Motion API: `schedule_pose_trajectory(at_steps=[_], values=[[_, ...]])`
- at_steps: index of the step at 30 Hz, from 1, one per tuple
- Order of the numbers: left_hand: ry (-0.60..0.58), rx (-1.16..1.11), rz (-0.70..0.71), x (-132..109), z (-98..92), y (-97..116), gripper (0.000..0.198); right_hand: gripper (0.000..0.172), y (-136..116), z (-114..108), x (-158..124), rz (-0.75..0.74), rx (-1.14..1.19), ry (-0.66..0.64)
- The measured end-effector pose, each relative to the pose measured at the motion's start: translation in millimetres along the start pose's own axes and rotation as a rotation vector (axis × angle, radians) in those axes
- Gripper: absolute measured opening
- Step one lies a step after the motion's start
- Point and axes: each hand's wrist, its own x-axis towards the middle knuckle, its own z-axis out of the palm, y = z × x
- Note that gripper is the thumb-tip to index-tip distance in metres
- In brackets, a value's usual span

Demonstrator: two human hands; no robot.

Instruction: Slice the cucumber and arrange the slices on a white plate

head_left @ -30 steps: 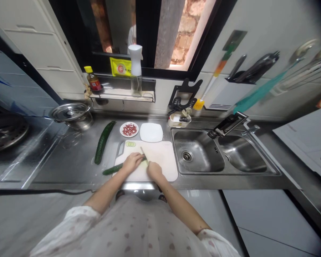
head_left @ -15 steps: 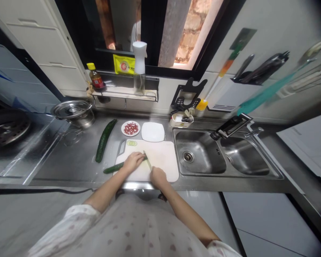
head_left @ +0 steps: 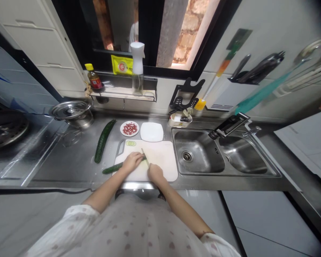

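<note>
Cutting board (head_left: 164, 157), white with a grey handle at its left end, is my reference; head view only. Left hand (head_left: 132, 161) is on the left half of the board, fingers curled over a cucumber (head_left: 112, 168), pressing it down. That cucumber lies at a slant: its near end pokes past the board's left edge, its far end reaches the knife near mid-board. Right hand (head_left: 155, 174), over the board's near side right of centre, is wrapped in a fist around the knife (head_left: 145, 155). Handle is hidden in the fist. Blade points away from the person, right at the cucumber's end; can't tell from here whether it's touching.

Few round cucumber slices (head_left: 131, 143), overlapping, at the board's far left corner. Second cucumber (head_left: 105, 141), whole, on the steel counter (head_left: 77, 157) left of the board, well apart from it. Beyond the board's far edge: round white plate (head_left: 121, 129) with chopped red pieces (head_left: 130, 128), then a rounded-square white plate (head_left: 151, 132) just beside it. Double sink (head_left: 200, 142) right of the board, black faucet (head_left: 227, 126) over it. Lidded steel pot (head_left: 84, 120) far left, past the whole cucumber. Spray bottle (head_left: 137, 64) on the wall shelf (head_left: 115, 93) behind the board.
</note>
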Motion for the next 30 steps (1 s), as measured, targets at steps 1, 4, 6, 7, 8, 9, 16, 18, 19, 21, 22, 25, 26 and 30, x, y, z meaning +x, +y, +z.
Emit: schedule_pose_trajectory(at_steps=[1, 4, 6, 7, 8, 9, 16, 18, 19, 21, 22, 25, 26, 30], values=[[0.0, 0.002, -0.001, 0.0, -0.1, 0.0, 0.027, 0.034, -0.7, 0.3, 1.6, 0.0, 0.005, 0.005], [0.003, -0.002, -0.004, -0.2, -0.5, 0.2, 0.027, 0.034, -2.5, 1.5, 5.2, 0.006, 0.022, 0.021], [0.005, -0.009, -0.002, -0.5, -0.7, 0.4, 0.027, 0.034, -2.9, 2.4, 6.1, 0.008, 0.029, 0.023], [0.006, -0.01, -0.001, -0.6, -0.8, 0.6, 0.027, 0.034, -2.7, 2.9, 5.9, 0.009, 0.03, 0.022], [0.006, -0.01, 0.0, -0.7, -0.9, 0.8, 0.027, 0.033, -2.3, 3.3, 5.4, 0.009, 0.03, 0.022], [0.005, -0.007, 0.0, -0.7, -1.1, 0.9, 0.027, 0.033, -1.7, 3.9, 4.5, 0.008, 0.032, 0.023], [0.002, 0.01, -0.005, -0.2, -2.3, 1.3, 0.027, 0.032, 6.0, 9.8, -9.0, 0.034, 0.012, -0.018], [0.003, 0.008, -0.003, -0.2, -2.1, 1.0, 0.026, 0.032, 7.8, 11.8, -13.8, 0.039, 0.008, -0.019], [0.004, 0.006, -0.002, -0.3, -1.9, 0.9, 0.026, 0.032, 8.4, 12.6, -15.9, 0.044, 0.006, -0.019], [0.007, 0.001, -0.002, -0.4, -1.4, 0.8, 0.026, 0.032, 8.8, 13.5, -18.6, 0.052, 0.005, -0.021], [0.008, -0.001, -0.002, -0.4, -1.1, 0.8, 0.025, 0.032, 8.7, 13.5, -19.1, 0.052, 0.005, -0.022], [0.011, -0.006, -0.006, -0.5, -0.3, 0.4, 0.025, 0.031, 7.1, 12.4, -16.9, 0.049, 0.005, -0.022], [0.012, -0.008, -0.007, -0.6, -0.1, 0.1, 0.026, 0.031, 6.3, 11.7, -15.1, 0.047, 0.005, -0.02], [0.013, -0.007, 0.001, -0.9, 0.7, -1.3, 0.026, 0.031, 1.5, 8.1, -4.7, 0.033, 0.009, -0.005]])
